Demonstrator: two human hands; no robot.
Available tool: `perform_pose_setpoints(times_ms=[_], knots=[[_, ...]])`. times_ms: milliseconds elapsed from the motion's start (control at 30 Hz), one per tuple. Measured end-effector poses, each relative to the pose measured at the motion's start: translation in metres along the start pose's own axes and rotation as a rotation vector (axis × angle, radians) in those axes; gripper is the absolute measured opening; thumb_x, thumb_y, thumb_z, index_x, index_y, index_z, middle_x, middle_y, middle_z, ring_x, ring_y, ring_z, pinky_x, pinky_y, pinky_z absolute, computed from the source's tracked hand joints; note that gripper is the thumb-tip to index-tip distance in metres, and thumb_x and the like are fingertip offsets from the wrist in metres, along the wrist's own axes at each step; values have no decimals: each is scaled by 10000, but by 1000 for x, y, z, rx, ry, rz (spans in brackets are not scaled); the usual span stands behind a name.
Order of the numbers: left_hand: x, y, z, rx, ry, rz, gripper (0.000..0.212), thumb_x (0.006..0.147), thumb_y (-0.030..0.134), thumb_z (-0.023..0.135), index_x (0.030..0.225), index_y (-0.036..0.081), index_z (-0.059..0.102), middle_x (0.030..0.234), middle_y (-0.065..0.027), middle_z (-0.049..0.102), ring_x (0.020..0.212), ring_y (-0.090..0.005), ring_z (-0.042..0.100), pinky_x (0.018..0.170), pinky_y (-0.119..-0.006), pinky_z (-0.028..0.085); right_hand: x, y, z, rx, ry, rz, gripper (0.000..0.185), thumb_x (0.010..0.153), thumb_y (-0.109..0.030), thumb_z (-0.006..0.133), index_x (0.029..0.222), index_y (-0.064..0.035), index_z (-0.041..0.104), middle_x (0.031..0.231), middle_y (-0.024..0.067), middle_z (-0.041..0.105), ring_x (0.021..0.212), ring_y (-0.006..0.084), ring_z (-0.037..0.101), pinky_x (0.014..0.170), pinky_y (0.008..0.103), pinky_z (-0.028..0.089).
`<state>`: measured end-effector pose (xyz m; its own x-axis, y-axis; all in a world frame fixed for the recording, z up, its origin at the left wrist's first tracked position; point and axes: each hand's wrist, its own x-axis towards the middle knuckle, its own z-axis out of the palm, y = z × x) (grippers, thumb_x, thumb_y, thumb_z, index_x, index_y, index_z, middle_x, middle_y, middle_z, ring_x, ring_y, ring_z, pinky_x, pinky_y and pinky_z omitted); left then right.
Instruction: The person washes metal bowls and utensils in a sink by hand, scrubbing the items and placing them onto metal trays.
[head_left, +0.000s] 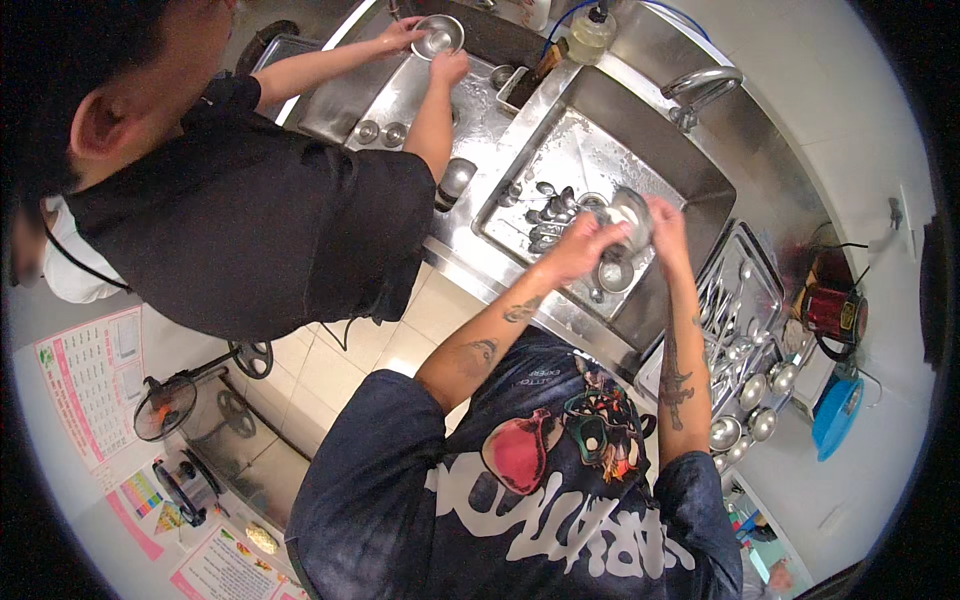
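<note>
Over the right-hand sink basin my left hand and my right hand hold a metal bowl between them, blurred by motion. The thumb and fingers of my left hand are on its near left side; my right hand grips its right edge. Below the bowl a small round metal dish lies on the basin floor, with a spoon beside it. Several metal spoons are heaped left of my hands, and another round metal dish lies behind them, partly hidden.
A co-worker in a black shirt stands at the left, holding a metal bowl over the other basin. A curved faucet rises behind my basin. At the right are a metal tray of cutlery, several ladles and a blue basket.
</note>
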<state>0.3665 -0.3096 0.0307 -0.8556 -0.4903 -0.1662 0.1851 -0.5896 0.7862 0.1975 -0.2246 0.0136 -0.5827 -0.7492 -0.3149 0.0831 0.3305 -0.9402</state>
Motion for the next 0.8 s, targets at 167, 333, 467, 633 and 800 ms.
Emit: perform_pose_setpoints(times_ms=[167,333,467,633,800], knots=[[39,62,-74,703,588,-73,310,912,308,561,798,28,628,736,-40,622,671,-135,584,605,-301,465,-27,87,1,-37,-45,437,242,835,-287,676,842,-45,655,608,-11,569,481,68,495,433,218,409],[66,18,-240,1375,733,-25,430,897,345,539,729,-45,603,723,-243,612,663,-410,585,607,-477,449,-68,166,-1,100,130,611,252,837,-199,677,1035,-42,666,799,4,618,625,64,553,540,216,490],[70,-38,-367,1249,712,36,449,856,365,610,775,-76,601,758,-248,636,746,-409,594,715,-475,447,-91,202,12,-182,332,473,253,786,-264,707,896,-38,677,724,52,651,684,140,612,589,294,509],[52,-21,-280,1130,803,-226,320,849,254,501,781,-51,566,612,-150,578,444,-267,531,421,-413,404,-103,234,20,-221,362,368,264,688,-271,707,809,-37,691,823,149,690,753,255,667,708,358,518],[60,8,-209,1342,664,-178,349,855,239,570,964,-91,610,806,-128,648,701,-207,583,638,-350,464,-84,258,40,-104,398,354,206,688,-232,677,757,-38,692,777,161,681,759,271,675,723,367,526]])
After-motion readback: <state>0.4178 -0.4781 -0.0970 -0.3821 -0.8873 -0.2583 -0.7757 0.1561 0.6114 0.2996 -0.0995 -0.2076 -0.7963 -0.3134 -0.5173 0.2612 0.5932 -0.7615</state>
